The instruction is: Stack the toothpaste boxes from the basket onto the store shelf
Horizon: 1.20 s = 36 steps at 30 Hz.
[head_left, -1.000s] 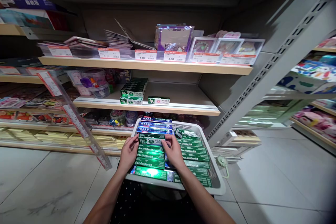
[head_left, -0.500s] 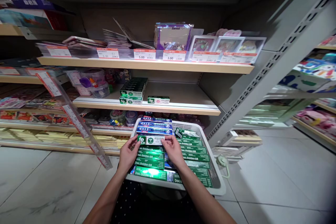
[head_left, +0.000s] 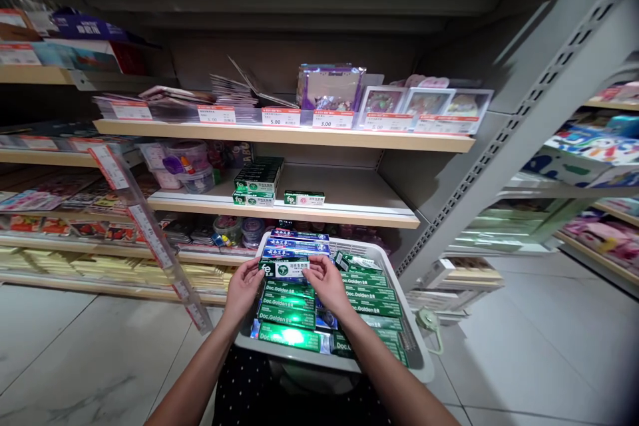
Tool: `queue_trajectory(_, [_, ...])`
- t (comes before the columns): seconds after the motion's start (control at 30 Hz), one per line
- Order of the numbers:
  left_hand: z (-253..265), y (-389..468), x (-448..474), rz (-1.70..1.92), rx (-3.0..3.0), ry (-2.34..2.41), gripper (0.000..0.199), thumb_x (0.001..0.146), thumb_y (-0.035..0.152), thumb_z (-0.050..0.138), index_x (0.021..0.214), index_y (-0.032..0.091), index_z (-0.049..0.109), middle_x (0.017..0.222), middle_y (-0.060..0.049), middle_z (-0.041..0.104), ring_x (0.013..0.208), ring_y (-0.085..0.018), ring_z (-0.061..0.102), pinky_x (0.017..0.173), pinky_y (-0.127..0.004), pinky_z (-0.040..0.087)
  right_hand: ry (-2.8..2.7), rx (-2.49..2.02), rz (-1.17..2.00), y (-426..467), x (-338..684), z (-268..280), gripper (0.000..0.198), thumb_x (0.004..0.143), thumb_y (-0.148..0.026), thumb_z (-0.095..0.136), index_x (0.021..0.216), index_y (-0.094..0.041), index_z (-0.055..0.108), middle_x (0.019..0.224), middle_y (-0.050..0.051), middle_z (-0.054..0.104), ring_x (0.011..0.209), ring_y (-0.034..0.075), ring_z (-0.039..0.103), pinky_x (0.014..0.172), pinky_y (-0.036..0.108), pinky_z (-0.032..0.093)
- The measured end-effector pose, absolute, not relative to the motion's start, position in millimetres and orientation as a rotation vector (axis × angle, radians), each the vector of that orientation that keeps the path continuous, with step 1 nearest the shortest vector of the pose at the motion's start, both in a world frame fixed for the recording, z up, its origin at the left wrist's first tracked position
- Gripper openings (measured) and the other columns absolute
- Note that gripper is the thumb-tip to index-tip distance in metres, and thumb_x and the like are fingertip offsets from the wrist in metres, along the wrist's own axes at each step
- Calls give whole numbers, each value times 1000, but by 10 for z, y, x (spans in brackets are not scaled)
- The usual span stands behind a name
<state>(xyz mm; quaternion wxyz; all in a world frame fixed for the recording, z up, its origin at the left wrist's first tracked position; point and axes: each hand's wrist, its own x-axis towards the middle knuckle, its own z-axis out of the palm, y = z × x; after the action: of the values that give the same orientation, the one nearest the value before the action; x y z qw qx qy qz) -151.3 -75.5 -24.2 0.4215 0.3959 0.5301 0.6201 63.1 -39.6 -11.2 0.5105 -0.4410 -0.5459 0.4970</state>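
Observation:
Between my two hands is a green-and-white toothpaste box (head_left: 285, 269), held level above a basket. My left hand (head_left: 244, 289) grips its left end, and my right hand (head_left: 327, 283) pinches its right end. Beneath them the white plastic basket (head_left: 423, 363) rests at my lap, filled with rows of green toothpaste boxes (head_left: 287, 317) and blue boxes (head_left: 297, 247) toward its far side. On the shelf (head_left: 344, 210) ahead stands a stack of matching green boxes (head_left: 257, 180), with a single similar box (head_left: 304, 198) lying to its right.
Clear plastic tubs (head_left: 187, 163) stand left of the stacked boxes. The shelf above (head_left: 284, 134) juts out with price tags and flat packs. A slanted price strip (head_left: 150, 233) hangs at left, a slotted metal upright (head_left: 464, 166) rises at right. A green handled object (head_left: 429, 326) sits beside the basket.
My view has tilted up a little, so the shelves sit lower in the picture. The held box has tipped slightly, showing more of its green top side. Both hands keep hold of it.

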Motion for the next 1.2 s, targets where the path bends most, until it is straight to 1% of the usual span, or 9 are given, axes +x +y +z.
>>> queue_trajectory(0.2, [99, -295, -1806, 1662, 1141, 1436, 46, 70, 40, 75, 107, 14, 63, 109, -14, 70, 103, -24, 67, 95, -42, 53, -1425, -1013, 1089, 98, 293, 217, 36, 67, -33, 75, 95, -20, 57, 97, 5, 64, 90, 20, 66, 87, 40, 55])
queue_trajectory(0.27, [284, -58, -1924, 1747, 1188, 1462, 42, 72, 35, 74, 107, 13, 63, 107, -14, 70, 101, -23, 67, 94, -41, 53, -1445, -984, 1010, 334, 104, 374, 35, 68, -32, 74, 95, -20, 55, 98, 5, 64, 92, 20, 65, 88, 40, 55])
queue_trajectory(0.37, [571, 290, -2108, 1846, 1304, 1497, 39, 76, 29, 70, 110, 12, 63, 109, -14, 69, 100, -22, 67, 94, -40, 53, -1452, -955, 877, 667, -199, 610, 34, 69, -30, 71, 97, -20, 53, 101, 5, 62, 92, 18, 64, 88, 37, 54])
queue_trajectory(0.5, [836, 622, -2341, 1856, 1438, 1614, 39, 78, 27, 67, 113, 12, 64, 110, -14, 69, 100, -22, 67, 92, -38, 53, -1447, -964, 755, 983, -525, 829, 33, 71, -24, 66, 100, -19, 52, 102, 6, 60, 92, 18, 62, 87, 35, 54])
queue_trajectory(0.63, [890, 789, -2494, 1777, 1489, 1799, 36, 77, 23, 67, 110, 9, 66, 105, -15, 70, 91, -22, 69, 89, -39, 54, -1507, -1062, 615, 1125, -699, 857, 26, 73, -17, 61, 97, -18, 53, 107, 8, 56, 91, 19, 59, 88, 36, 51])
queue_trajectory(0.73, [858, 865, -2539, 1768, 1473, 1796, 35, 77, 22, 66, 110, 10, 65, 107, -15, 70, 92, -22, 69, 89, -38, 54, -1533, -1126, 538, 1163, -758, 816, 27, 74, -15, 59, 99, -19, 52, 109, 9, 53, 93, 20, 58, 91, 38, 48])
queue_trajectory(0.9, [863, 980, -2533, 1758, 1449, 1783, 30, 77, 17, 66, 107, 12, 63, 106, -14, 71, 94, -22, 69, 89, -37, 54, -1546, -1181, 534, 1232, -802, 814, 26, 76, -15, 55, 100, -21, 49, 103, 9, 54, 93, 24, 57, 87, 39, 48])
queue_trajectory(1.07, [907, 1098, -2540, 1689, 1473, 1862, 22, 78, 18, 66, 99, 15, 63, 93, -10, 73, 88, -22, 70, 83, -34, 54, -1504, -1233, 530, 1353, -844, 832, 22, 76, -16, 56, 97, -22, 49, 97, 9, 56, 98, 27, 56, 89, 42, 46])
queue_trajectory(1.2, [925, 1196, -2583, 1556, 1576, 2005, 22, 79, 23, 64, 99, 16, 63, 85, -8, 72, 82, -23, 70, 78, -32, 53, -1472, -1271, 545, 1448, -894, 829, 21, 75, -16, 55, 94, -21, 49, 96, 10, 58, 101, 28, 56, 91, 43, 45])
